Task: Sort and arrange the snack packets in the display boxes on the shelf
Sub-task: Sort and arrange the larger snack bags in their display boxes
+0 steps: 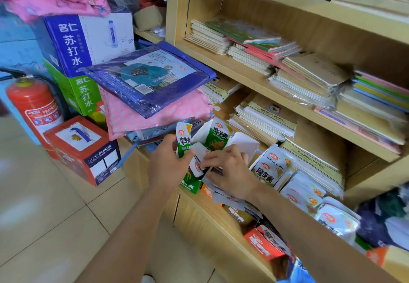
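The green-and-white snack packet [183, 142] stands upright in my left grip [170, 161], thumb and fingers pinched round its lower half. It is just above the green display box [192, 184] at the edge of the shelf [221, 223]. My right grip [228, 172] is in that box's mouth, fingertips pinching a white packet [197, 166]. I judge the job roughly midway: stacked packets [273, 167] stand in rows to the right, but loose ones still spill around the orange display box [262, 241]. Both forearms reach forward and down, wrists close together.
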`<state>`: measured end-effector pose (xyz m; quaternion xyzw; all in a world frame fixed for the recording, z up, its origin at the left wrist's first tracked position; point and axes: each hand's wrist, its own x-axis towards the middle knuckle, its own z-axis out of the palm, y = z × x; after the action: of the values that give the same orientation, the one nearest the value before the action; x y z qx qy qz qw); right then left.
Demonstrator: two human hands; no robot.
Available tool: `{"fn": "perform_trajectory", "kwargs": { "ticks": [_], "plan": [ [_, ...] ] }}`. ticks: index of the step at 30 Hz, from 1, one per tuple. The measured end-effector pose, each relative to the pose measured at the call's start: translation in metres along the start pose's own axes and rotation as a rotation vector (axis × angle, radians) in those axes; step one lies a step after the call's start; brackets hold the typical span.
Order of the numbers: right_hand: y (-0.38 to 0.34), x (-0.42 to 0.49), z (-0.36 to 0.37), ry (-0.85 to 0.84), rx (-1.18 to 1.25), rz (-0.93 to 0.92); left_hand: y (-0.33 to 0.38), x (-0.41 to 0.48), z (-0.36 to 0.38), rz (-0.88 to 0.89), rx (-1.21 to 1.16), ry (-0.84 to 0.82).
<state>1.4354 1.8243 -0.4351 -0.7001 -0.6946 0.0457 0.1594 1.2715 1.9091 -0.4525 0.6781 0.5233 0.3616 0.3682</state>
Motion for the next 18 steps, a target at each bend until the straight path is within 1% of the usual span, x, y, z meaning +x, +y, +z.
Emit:
{"fn": "perform_trajectory", "kwargs": {
  "ticks": [3,6,9,12,15,18],
  "plan": [
    [0.001,-0.004,0.005,0.005,-0.090,-0.015,0.001,-0.002,0.004,-0.024,0.043,-0.009],
    [0.004,0.001,-0.003,0.006,-0.140,0.069,-0.002,-0.003,0.008,-0.038,0.097,-0.026],
    [0.011,0.006,-0.013,0.005,-0.120,0.157,-0.004,-0.002,0.009,-0.050,0.110,-0.017],
    [0.013,0.009,-0.023,-0.080,-0.050,0.174,-0.002,-0.001,0.010,-0.021,0.067,-0.004],
    [0.013,0.008,-0.033,-0.223,0.063,0.166,-0.001,-0.003,0.010,0.026,0.007,0.013],
    [0.020,0.002,-0.037,-0.317,0.119,0.154,0.004,-0.006,0.009,0.069,0.008,0.056]
  ]
}}
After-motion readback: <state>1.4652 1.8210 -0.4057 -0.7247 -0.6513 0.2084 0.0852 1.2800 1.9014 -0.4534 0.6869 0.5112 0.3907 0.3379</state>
